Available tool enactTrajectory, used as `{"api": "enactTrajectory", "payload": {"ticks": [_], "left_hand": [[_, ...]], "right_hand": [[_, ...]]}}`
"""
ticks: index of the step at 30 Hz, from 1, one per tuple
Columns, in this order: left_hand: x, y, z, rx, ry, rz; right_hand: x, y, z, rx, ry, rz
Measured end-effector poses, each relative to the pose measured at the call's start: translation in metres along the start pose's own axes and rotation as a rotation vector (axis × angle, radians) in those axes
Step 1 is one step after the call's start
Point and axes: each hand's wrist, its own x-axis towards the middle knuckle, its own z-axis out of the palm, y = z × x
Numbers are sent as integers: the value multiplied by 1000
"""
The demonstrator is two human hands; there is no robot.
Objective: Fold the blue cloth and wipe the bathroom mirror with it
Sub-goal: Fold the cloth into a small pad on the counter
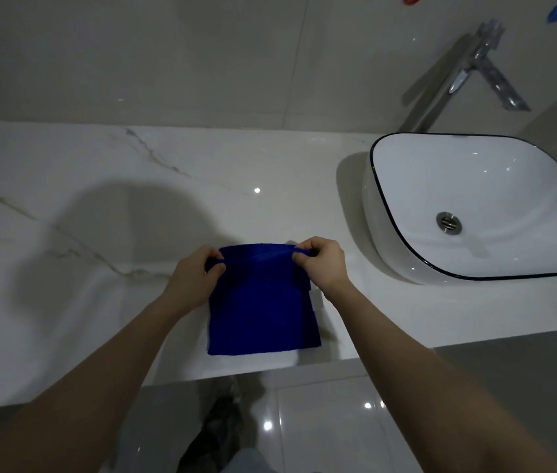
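Observation:
The blue cloth (262,308) lies on the white marble counter (99,186), near its front edge, in a rough rectangle with layers showing along its right side. My left hand (195,271) pinches its far left corner. My right hand (321,262) pinches its far right corner. Both corners are lifted slightly off the counter, and the near edge rests flat. The mirror is not in view.
A white basin (406,254) with a dark rim and a metal drain (448,222) sits on the counter to the right. A chrome tap (485,68) comes out of the tiled wall above it. The tiled floor and my shoe (219,425) show below the counter edge.

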Motion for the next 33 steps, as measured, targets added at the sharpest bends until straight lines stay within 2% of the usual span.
{"api": "enactTrajectory", "payload": {"ticks": [6,9,12,17,23,27,30,33], "left_hand": [[9,17,5,10,73,17],[24,14,8,36,76,-16],[36,6,12,37,19,-101],[44,-1,12,-29,-171,-267],[46,2,12,38,-148,-235],[38,3,10,-6,-107,-219],[25,6,7,-56,-82,-170],[5,10,7,-111,-76,-117]], "right_hand": [[4,3,2,-95,149,62],[17,8,9,-178,145,142],[30,8,12,-267,92,207],[38,12,15,-380,4,265],[34,16,9,-254,49,193],[26,12,4,-194,41,140],[13,8,-2,-39,-30,135],[-5,11,-7,11,-108,89]]}}
